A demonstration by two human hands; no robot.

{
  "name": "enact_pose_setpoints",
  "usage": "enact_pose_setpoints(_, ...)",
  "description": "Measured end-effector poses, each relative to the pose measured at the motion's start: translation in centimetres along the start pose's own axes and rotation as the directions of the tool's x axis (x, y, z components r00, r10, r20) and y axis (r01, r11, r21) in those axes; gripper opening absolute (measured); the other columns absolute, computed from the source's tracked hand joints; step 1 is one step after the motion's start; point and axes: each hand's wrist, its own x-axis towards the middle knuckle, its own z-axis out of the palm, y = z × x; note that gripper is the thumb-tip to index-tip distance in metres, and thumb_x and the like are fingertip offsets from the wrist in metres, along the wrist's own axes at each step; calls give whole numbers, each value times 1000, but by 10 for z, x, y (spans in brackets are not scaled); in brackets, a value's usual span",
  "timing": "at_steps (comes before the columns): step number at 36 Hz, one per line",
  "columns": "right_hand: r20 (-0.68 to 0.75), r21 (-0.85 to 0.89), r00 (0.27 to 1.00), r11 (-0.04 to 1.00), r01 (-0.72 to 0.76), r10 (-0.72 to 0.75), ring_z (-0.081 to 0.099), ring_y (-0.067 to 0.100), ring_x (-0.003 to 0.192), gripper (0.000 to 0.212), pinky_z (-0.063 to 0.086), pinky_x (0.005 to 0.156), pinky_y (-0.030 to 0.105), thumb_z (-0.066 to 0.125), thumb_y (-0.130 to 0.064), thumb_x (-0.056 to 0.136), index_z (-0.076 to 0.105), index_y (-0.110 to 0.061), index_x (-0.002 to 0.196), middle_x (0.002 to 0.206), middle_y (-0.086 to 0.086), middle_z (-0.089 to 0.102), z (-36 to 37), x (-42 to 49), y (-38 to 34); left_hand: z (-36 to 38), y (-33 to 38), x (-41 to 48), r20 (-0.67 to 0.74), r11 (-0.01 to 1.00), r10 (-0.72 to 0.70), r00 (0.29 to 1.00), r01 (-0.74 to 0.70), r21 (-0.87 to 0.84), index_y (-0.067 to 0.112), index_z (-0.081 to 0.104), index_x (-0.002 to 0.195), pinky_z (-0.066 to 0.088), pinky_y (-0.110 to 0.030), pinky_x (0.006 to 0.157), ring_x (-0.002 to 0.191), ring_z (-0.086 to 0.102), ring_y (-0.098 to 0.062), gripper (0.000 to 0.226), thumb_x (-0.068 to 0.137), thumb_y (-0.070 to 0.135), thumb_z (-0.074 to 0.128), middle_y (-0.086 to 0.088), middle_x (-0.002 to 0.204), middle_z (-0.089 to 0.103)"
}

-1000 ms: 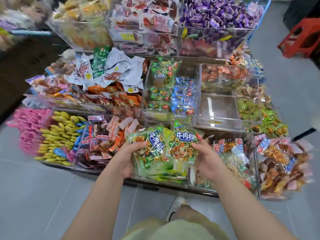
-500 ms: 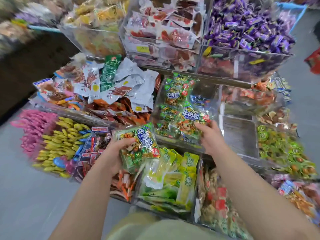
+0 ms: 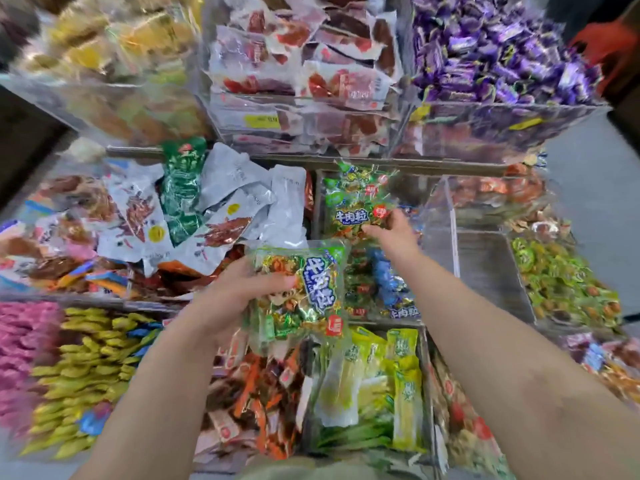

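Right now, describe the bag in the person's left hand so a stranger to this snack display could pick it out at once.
Start at the purple sweets at top right and drop toward the centre. There the left hand grips a green bag. Unlike its twin in the right hand farther back, it is tilted, its blue label running downward.

Snack bag [image 3: 304, 289]: green, blue-and-white lettering, red seal. Second bag [image 3: 356, 209]: matching green print, blue label. Wrapped candies [image 3: 502, 46]: purple. Small sweets: pink [image 3: 24, 341] and yellow [image 3: 90, 368].
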Motion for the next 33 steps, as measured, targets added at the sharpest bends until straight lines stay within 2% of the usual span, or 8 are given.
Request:
enact_pose_setpoints(3,32,-75,997,995,-62,65,54,27,112,52,43,99,40,71,-12,81,45,-8,125,123,10,55,12,5,3,-9,11,9,8,998,41,999,-40,-53,31,77,85,54,-18,56,74,72,-9,32,57,18,85,4,82,76)
enact_pose_setpoints(6,-11,-86,994,990,-111,110,51,23,112,66,42,92,28,76,-12,77,36,-6,130,119,5,49,23,3,8,-17,18,17,-88,993,19,996,-29,-112,16,68,106,59,-37,72,91,71,-25,48,61,17,82,-8,97,75)
enact_pose_setpoints(14,-31,-63,990,989,-136,134,33,27,133,101,31,104,38,81,-21,72,12,-20,145,149,7,26,13,-2,18,-16,18,24,-173,987,-14,985,-13,-158,23,59,104,42,-59,100,112,55,-39,49,59,28,77,-13,110,64)
enact_pose_setpoints(19,-68,-34,990,992,-124,122,30,23,134,97,30,108,43,79,-28,74,15,-26,145,150,3,24,-2,-16,20,-5,18,26,-118,982,-26,993,3,-190,7,40,142,34,-60,108,125,49,-39,113,44,35,88,-19,134,55)
enact_pose_setpoints(21,-163,11,983,997,-79,80,40,18,123,75,37,104,37,74,-28,79,29,-24,139,138,3,36,-5,-28,18,1,19,27,-111,985,-35,993,16,-174,2,24,149,29,-60,110,133,41,-40,135,37,40,89,-23,144,43)
enact_pose_setpoints(25,-230,146,973,987,61,-26,55,12,83,6,47,68,15,66,-26,86,60,-26,85,91,-4,61,-7,-63,3,15,18,30,-141,990,-30,990,10,-140,9,34,144,33,-57,109,128,47,-33,120,41,42,87,-17,139,50)
enact_pose_setpoints(29,275,195,959,973,-123,66,59,11,81,27,47,69,27,67,-57,67,70,-35,83,86,-11,65,2,-91,-9,26,10,35,-165,1000,9,986,-12,-17,24,53,121,40,-45,103,110,59,-15,93,40,48,91,-1,119,65)
enact_pose_setpoints(33,323,97,944,989,-112,75,62,13,96,63,50,83,34,78,-55,48,61,-29,103,102,-8,65,5,-99,-5,32,4,37,-213,992,94,973,-74,98,30,64,100,57,-34,71,85,72,-11,54,54,44,89,8,91,75)
